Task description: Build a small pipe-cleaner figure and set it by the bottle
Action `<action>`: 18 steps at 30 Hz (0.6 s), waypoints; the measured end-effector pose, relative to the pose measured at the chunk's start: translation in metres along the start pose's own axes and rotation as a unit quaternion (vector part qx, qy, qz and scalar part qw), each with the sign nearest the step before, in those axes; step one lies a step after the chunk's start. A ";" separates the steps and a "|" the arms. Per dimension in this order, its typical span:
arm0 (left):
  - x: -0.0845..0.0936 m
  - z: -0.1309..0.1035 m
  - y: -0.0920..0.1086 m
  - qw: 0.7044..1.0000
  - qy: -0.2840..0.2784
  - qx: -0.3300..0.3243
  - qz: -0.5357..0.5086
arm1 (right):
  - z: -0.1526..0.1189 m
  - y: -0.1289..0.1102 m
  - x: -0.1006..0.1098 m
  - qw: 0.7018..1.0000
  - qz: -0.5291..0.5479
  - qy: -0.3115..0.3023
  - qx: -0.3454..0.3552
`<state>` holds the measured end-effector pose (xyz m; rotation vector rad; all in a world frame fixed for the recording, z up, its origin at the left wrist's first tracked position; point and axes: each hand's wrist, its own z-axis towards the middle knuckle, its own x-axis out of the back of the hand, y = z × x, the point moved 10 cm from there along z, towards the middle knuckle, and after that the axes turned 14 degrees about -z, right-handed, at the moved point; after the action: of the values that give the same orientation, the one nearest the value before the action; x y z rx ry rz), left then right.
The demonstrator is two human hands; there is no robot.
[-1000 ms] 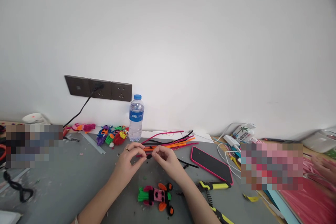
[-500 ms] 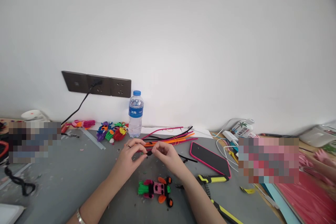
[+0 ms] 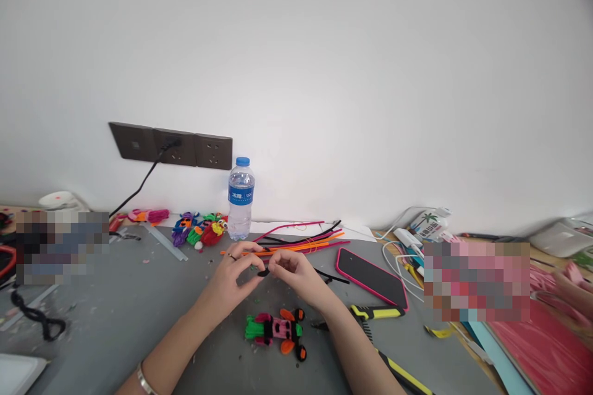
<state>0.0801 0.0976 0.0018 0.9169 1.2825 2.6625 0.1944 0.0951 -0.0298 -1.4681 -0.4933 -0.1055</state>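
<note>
Between my two hands is a short black piece of pipe cleaner [image 3: 264, 272], small and partly hidden by the fingers. My left hand [image 3: 237, 271], with a ring on one finger, pinches its left end. From the other side my right hand [image 3: 291, 274] pinches it with thumb and forefinger. Below them on the grey mat lies a pipe-cleaner figure [image 3: 278, 329] in green, pink, black and orange. Just behind my fingers a bundle of orange, pink and black pipe cleaners [image 3: 324, 241] is spread out.
A water bottle [image 3: 241, 203] stands by the wall beside several finished pipe-cleaner figures [image 3: 185, 228]. To the right are a phone [image 3: 370, 278] with a pink edge and yellow-black pliers [image 3: 380, 312]. Red sheets [image 3: 537, 352] lie at far right, near another person's hand [image 3: 577, 287].
Both hands stay at nearly the same spot, fingers shifting slightly on the black piece. The other person's hand at far right has moved a little.
</note>
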 end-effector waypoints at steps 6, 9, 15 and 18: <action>0.002 0.000 0.001 1.000 0.011 0.015 -0.002 | 0.001 -0.002 0.002 1.000 0.000 0.008 0.001; 0.001 -0.001 -0.001 1.000 0.007 0.020 -0.004 | 0.001 -0.004 0.002 1.000 0.001 0.009 0.004; 0.000 -0.002 -0.002 1.000 0.005 0.011 0.001 | -0.001 -0.005 0.003 1.000 -0.007 0.007 0.010; 0.001 -0.001 -0.001 1.000 0.009 0.009 0.001 | -0.001 -0.004 0.003 1.000 -0.008 0.009 0.015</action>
<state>0.0784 0.0977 0.0009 0.8995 1.3107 2.6705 0.1958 0.0942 -0.0248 -1.4336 -0.4906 -0.1237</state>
